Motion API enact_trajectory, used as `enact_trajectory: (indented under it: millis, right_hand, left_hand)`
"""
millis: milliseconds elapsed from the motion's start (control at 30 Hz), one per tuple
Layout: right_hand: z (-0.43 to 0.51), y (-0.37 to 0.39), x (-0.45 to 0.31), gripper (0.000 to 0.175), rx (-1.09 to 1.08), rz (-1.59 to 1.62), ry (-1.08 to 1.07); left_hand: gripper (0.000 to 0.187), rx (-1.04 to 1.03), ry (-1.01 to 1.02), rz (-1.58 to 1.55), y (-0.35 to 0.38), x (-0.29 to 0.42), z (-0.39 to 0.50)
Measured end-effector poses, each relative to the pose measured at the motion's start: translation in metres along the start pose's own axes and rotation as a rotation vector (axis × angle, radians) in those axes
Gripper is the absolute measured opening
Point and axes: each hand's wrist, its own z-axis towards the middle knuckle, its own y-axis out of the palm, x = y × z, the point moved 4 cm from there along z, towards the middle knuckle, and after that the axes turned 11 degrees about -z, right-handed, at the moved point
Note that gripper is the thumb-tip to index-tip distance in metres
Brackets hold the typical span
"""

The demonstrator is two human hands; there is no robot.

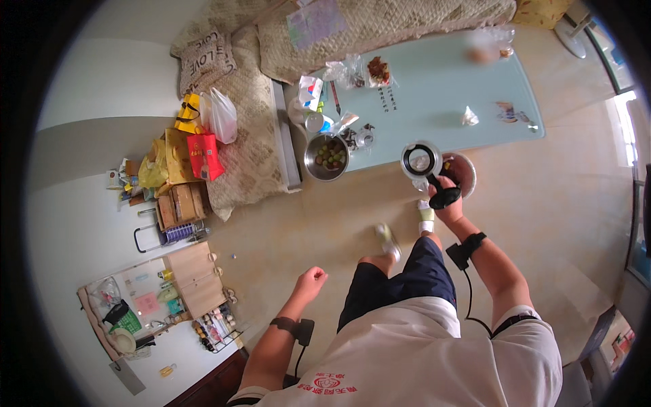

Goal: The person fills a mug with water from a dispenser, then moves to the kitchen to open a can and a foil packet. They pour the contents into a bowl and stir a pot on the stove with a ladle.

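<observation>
My right hand [447,203] grips a clear pot [421,162] with a black ring and a black disc-like part, probably a glass carafe with its lid or handle. A pinkish waste bin [465,175] stands just behind this hand, partly hidden by it, with dark and yellow scraps inside. Something whitish shows through the middle of the pot. My left hand [310,282] hangs low over the tiled floor, its fingers curled in and nothing visible in them. Both wrists carry a black strapped device.
A pale glass-topped table [432,102] bears bagged food [379,70], a crumpled tissue [469,117] and a clear cup [364,137]. At its left corner sits a steel bowl of fruit [328,157]. A quilted sofa [249,137] holds bags. Cardboard boxes [182,203] stand beside it.
</observation>
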Motion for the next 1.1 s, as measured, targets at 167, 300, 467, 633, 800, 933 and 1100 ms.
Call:
enact_trajectory:
  millis: [167, 300, 467, 633, 800, 933, 1100]
  right_hand:
    - [0.044, 0.087, 0.032, 0.023, -0.148, 0.024, 0.138]
    - [0.062, 0.137, 0.046, 0.026, -0.203, -0.033, 0.224]
    - [0.077, 0.182, 0.051, 0.026, -0.177, 0.02, 0.299]
    - [0.09, 0.202, 0.055, 0.025, -0.126, 0.017, 0.242]
    - [0.101, 0.212, 0.059, 0.024, -0.183, 0.074, 0.319]
    - [0.108, 0.21, 0.057, 0.024, -0.268, 0.025, 0.359]
    - [0.113, 0.203, 0.053, 0.028, -0.392, -0.008, 0.486]
  left_hand:
    - [0.02, -0.03, -0.051, -0.03, -0.021, 0.014, 0.07]
    - [0.018, 0.037, -0.009, 0.027, -0.047, 0.039, 0.141]
    - [0.021, 0.122, 0.101, 0.042, -0.073, 0.073, 0.214]
    - [0.034, 0.22, 0.271, 0.08, -0.09, 0.114, 0.287]
    - [0.052, 0.361, 0.409, 0.127, -0.097, 0.162, 0.342]
    - [0.072, 0.473, 0.388, 0.172, -0.098, 0.192, 0.386]
    - [0.091, 0.383, 0.252, 0.216, -0.098, 0.21, 0.425]
